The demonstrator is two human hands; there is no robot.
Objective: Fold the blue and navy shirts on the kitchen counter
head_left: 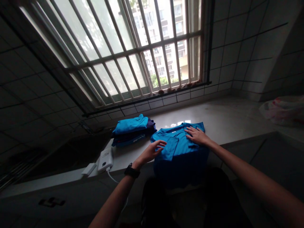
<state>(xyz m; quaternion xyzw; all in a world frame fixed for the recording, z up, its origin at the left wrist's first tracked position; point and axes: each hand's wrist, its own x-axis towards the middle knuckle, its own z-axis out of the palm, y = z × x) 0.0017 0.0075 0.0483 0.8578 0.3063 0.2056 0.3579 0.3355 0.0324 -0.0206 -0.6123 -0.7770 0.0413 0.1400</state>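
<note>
Under a barred window, a pale tabletop (228, 117) carries a blue T-shirt (180, 152) at its front edge, hem hanging over. The right hand (196, 135) presses flat and open on the shirt. The left hand (152, 152) is spread open and empty at the folded sleeve. A stack of folded clothes (133, 129) lies just beside the shirt.

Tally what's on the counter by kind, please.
Spread shirt: 1
Folded pile: 1
White devices: 2
Bag: 1
Total: 5
</note>
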